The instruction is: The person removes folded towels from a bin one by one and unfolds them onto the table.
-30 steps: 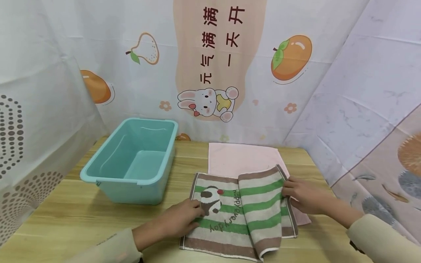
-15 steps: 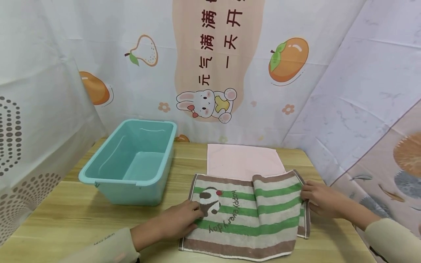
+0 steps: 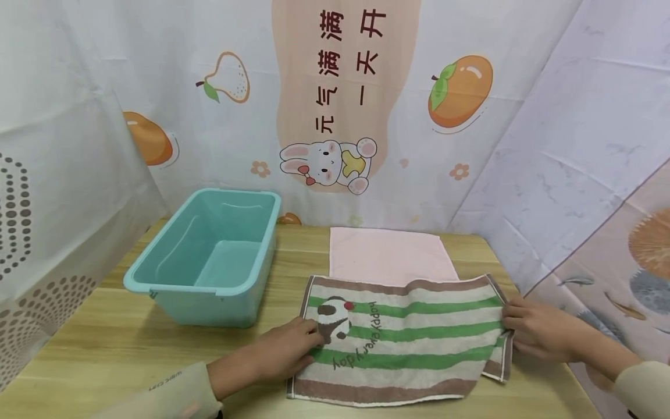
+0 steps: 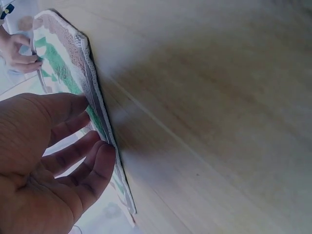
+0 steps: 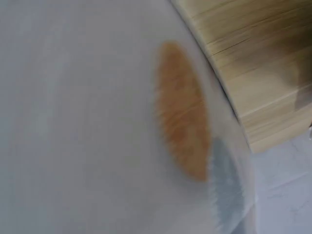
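A small towel (image 3: 408, 343) with green, white and brown stripes, a panda and printed lettering lies in front of me, mostly spread out. My left hand (image 3: 290, 352) rests on its left edge; in the left wrist view the fingers of that left hand (image 4: 63, 161) are loosely bent, thumb apart, tips touching the hem. At the other end my right hand (image 3: 541, 329) pinches the right edge, where a lower corner lies bent underneath. The right wrist view is blurred and does not show the hand. Behind the striped towel a pink towel (image 3: 389, 253) lies flat, its front part covered.
To the left stands an open turquoise plastic bin (image 3: 243, 308) on the wooden table (image 3: 157, 372). Printed cloth curtains (image 3: 230, 151) close in the back and both sides. In the right wrist view the table's edge (image 5: 229, 92) borders a patterned curtain (image 5: 87, 122).
My right hand has moved rightward, drawing the striped towel's right edge with it. The fold in the towel has mostly flattened into a slight ripple. My left hand has stayed in place.
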